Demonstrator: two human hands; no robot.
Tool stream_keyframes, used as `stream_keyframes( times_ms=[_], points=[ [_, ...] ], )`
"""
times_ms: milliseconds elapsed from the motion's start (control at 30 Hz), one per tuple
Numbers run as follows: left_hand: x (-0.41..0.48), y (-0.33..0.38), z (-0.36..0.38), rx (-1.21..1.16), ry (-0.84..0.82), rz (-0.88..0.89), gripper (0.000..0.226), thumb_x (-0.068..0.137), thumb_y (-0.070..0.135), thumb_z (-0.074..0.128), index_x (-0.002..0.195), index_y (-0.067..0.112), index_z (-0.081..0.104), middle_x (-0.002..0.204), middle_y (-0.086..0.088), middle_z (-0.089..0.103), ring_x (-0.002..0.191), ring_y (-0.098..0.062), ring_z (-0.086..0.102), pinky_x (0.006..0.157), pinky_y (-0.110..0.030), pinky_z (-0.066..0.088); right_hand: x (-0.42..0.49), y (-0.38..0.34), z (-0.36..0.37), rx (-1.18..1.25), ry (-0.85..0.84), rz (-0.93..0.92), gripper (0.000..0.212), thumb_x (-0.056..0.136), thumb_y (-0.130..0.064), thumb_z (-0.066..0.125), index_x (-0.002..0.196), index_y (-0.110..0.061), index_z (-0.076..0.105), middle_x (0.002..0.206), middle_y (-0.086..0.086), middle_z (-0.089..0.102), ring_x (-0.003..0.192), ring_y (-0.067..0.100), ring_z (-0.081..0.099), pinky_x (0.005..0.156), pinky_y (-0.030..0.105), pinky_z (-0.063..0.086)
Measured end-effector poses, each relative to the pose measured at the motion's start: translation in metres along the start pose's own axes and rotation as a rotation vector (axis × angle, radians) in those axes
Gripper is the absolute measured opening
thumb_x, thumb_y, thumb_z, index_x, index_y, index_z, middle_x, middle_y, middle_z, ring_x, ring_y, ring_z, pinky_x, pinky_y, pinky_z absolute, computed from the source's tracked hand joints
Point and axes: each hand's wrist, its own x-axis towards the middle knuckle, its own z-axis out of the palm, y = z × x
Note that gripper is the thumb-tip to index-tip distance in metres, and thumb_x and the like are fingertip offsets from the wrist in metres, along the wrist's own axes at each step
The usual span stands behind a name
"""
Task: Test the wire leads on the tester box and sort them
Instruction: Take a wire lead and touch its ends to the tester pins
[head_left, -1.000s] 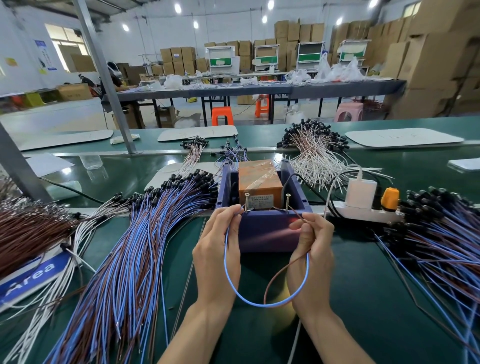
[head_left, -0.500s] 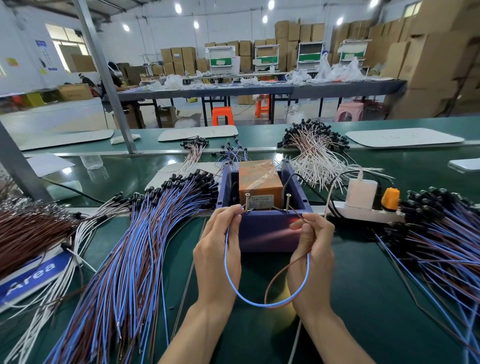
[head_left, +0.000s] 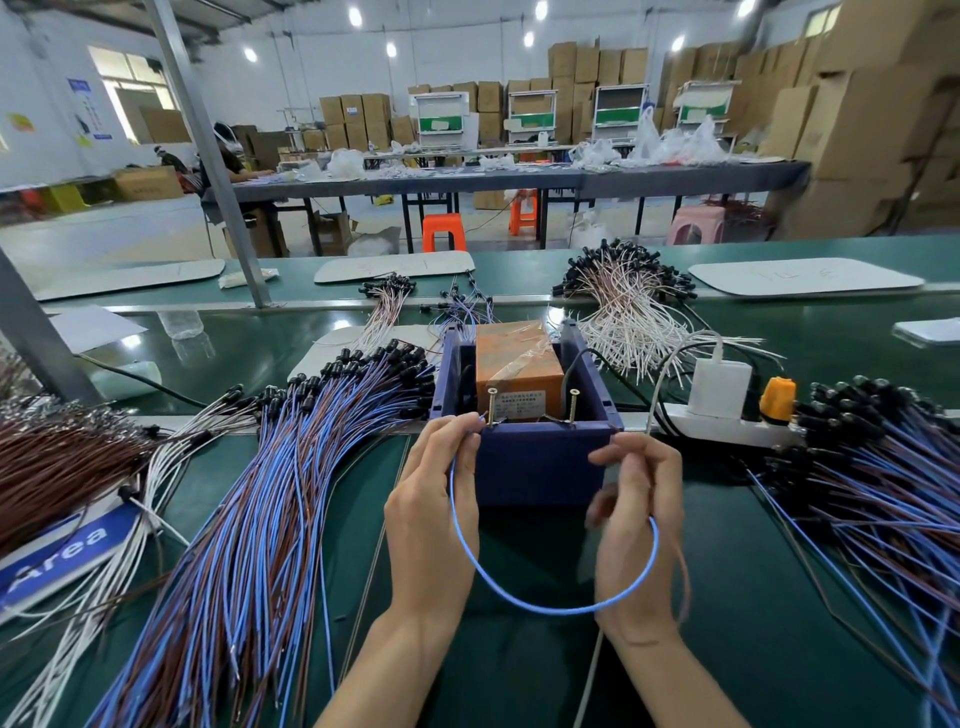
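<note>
The tester box (head_left: 540, 462) is a dark blue tray holding an orange unit, with two upright screws at its front rim. My left hand (head_left: 434, 514) pinches one end of a blue wire lead (head_left: 519, 597) right at the left screw (head_left: 491, 408). My right hand (head_left: 641, 530) pinches the lead's other end, with a thin brown wire trailing from it, a little right of and below the right screw (head_left: 573, 405). The blue wire hangs in a loop between both hands.
A big fan of blue and brown leads (head_left: 249, 519) lies at left, with white leads and a brown bundle (head_left: 57, 462) beyond. More blue and brown leads (head_left: 883, 493) lie at right. A power strip (head_left: 727, 415) with charger sits beside the box. White leads (head_left: 628, 317) lie behind.
My right hand has pulled its wire end away from the right screw, moving right and slightly down, widening the loop. My left hand stays at the left screw.
</note>
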Motion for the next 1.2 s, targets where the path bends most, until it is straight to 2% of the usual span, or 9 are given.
stream_keyframes(
  times_ms=[100,233,333,433,667,933,1200],
  points=[
    [0.0,0.001,0.0,-0.027,0.001,-0.007,0.019,0.1,0.011,0.061,0.116,0.019,0.068,0.113,0.014,0.067,0.106,-0.008,0.067,0.092,-0.016,0.048,0.005,-0.006,-0.004,0.239,0.033,0.204,0.031,0.108,-0.016,0.031,0.095,-0.023,0.059,0.087,0.0,0.07,0.06,0.014,0.057,0.05,0.022,0.047],
    [-0.001,0.001,-0.001,-0.045,-0.01,-0.022,0.02,0.101,0.013,0.06,0.117,0.022,0.066,0.115,0.016,0.066,0.106,-0.01,0.068,0.09,-0.021,0.051,0.011,-0.012,-0.006,0.504,0.042,0.448,0.033,0.104,-0.013,0.032,0.09,-0.017,0.062,0.085,0.0,0.073,0.06,0.015,0.06,0.046,0.022,0.046],
    [-0.001,0.0,-0.001,-0.047,-0.012,-0.027,0.02,0.101,0.013,0.06,0.117,0.023,0.066,0.115,0.013,0.067,0.106,-0.013,0.068,0.09,-0.024,0.053,0.012,-0.014,-0.008,0.62,-0.002,0.54,0.032,0.1,-0.007,0.035,0.091,-0.017,0.064,0.088,0.003,0.073,0.059,0.015,0.059,0.045,0.023,0.044],
    [-0.001,0.0,-0.001,-0.046,-0.01,-0.028,0.019,0.101,0.014,0.06,0.117,0.024,0.066,0.116,0.013,0.067,0.106,-0.012,0.067,0.09,-0.027,0.053,0.011,-0.015,-0.007,0.637,-0.062,0.595,0.034,0.097,-0.003,0.036,0.09,-0.018,0.066,0.088,0.004,0.073,0.058,0.016,0.058,0.044,0.024,0.043],
    [-0.002,-0.002,-0.001,-0.057,-0.021,-0.037,0.019,0.102,0.013,0.059,0.117,0.022,0.066,0.117,0.01,0.067,0.106,-0.017,0.068,0.087,-0.036,0.056,0.008,-0.013,-0.003,0.62,-0.112,0.618,0.038,0.097,-0.002,0.036,0.085,-0.02,0.068,0.088,0.007,0.072,0.055,0.017,0.055,0.044,0.025,0.041],
    [-0.001,0.001,-0.001,-0.041,-0.013,-0.036,0.018,0.1,0.011,0.061,0.116,0.018,0.068,0.115,0.01,0.067,0.106,-0.013,0.067,0.09,-0.028,0.053,0.009,-0.014,-0.002,0.545,-0.095,0.54,0.045,0.099,0.001,0.039,0.081,-0.023,0.071,0.092,0.008,0.074,0.053,0.017,0.055,0.043,0.024,0.041],
    [0.0,0.003,-0.002,-0.016,-0.008,-0.025,0.018,0.1,0.011,0.061,0.115,0.016,0.069,0.113,0.009,0.067,0.105,-0.01,0.066,0.091,-0.019,0.049,0.008,-0.011,0.001,0.488,-0.146,0.498,0.04,0.1,-0.002,0.042,0.092,-0.021,0.076,0.099,0.01,0.074,0.049,0.016,0.05,0.044,0.025,0.043]
  ],
)
